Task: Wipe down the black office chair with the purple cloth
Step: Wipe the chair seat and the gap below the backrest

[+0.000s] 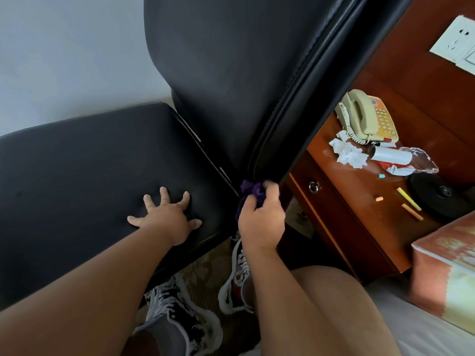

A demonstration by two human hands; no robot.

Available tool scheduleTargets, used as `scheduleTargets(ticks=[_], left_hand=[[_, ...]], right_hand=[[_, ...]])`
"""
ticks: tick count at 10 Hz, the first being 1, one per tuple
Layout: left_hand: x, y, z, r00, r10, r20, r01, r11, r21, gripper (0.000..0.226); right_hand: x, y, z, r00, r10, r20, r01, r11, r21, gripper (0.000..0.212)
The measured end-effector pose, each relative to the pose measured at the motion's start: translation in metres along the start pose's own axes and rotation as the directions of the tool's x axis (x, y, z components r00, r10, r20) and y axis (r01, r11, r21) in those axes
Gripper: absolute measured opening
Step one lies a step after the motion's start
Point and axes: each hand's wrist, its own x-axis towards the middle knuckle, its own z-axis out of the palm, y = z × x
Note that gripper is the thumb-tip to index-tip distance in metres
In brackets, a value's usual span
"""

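Fig: black office chair (231, 73) fills ctr | right hand (259, 219) grip curled on purple cloth (253, 191) at backrest (295, 111) btm edge | left hand (164, 217) flat on seat (90, 163) | best: brace seat, follow edge firmly.

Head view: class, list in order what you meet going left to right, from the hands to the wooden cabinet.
The left hand flat on the chair seat → right hand gripping the purple cloth → drawer lock → telephone → black disc.

Soft, even daylight; wide-angle bending at edges; slight blur lower right.
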Motion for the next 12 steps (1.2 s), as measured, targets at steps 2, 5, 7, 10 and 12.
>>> scheduleTargets(ticks=[2,5,7,10,12], left_hand=[[0.002,-0.003,0.003,1.0,0.009,-0.013,-0.009,1.0,0.0,0.078],[0.003,-0.002,0.005,1.0,0.006,-0.026,-0.006,1.0,-0.003,0.078],[0.002,-0.002,0.002,1.0,0.014,-0.014,-0.014,1.0,-0.012,0.079],[0.001,-0.001,0.001,1.0,0.007,-0.004,-0.007,1.0,-0.006,0.079],[0.002,-0.002,0.001,1.0,0.016,-0.001,-0.016,1.0,-0.02,0.081]], right_hand=[[0.002,-0.013,-0.009,0.995,0.048,-0.085,-0.033,0.985,0.169,0.02],[0.011,-0.014,-0.009,0.989,-0.092,-0.116,0.115,0.971,0.209,0.016],[-0.001,0.029,0.002,0.944,0.328,0.043,-0.322,0.941,-0.109,0.026],[0.0,0.019,-0.004,0.897,0.43,0.098,-0.441,0.866,0.234,0.01],[-0.001,0.009,0.008,0.999,0.047,0.013,-0.048,0.998,0.051,0.018]])
